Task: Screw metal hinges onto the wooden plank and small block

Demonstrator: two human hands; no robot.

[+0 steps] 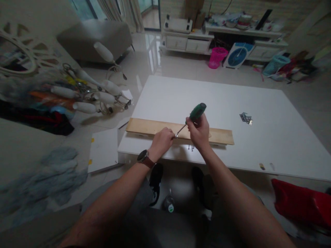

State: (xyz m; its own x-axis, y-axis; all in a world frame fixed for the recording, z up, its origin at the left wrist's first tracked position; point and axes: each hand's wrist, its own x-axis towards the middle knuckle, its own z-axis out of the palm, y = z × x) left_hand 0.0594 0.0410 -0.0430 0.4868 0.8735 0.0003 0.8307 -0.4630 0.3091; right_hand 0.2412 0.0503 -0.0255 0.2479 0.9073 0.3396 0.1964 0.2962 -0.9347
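Observation:
A green-handled screwdriver (198, 111) is gripped in my right hand (200, 131), tilted so its shaft runs down to the left. The tip meets a small metal bracket (176, 136) on the front edge of a long wooden board (144, 126). My left hand (162, 140), a watch on its wrist, pinches at that bracket with fingers closed. Whether it also holds a screw is too small to see. The board lies across the white panel (207, 98). Several loose screws (190, 147) lie just in front of the board, near my right wrist.
More metal brackets (246, 118) lie in a pile on the panel's right side. A red object (301, 203) stands by the lower right edge. At left are a lamp with white shades (106, 97) and a smaller white board (103, 150). A bottle (169, 204) is between my feet.

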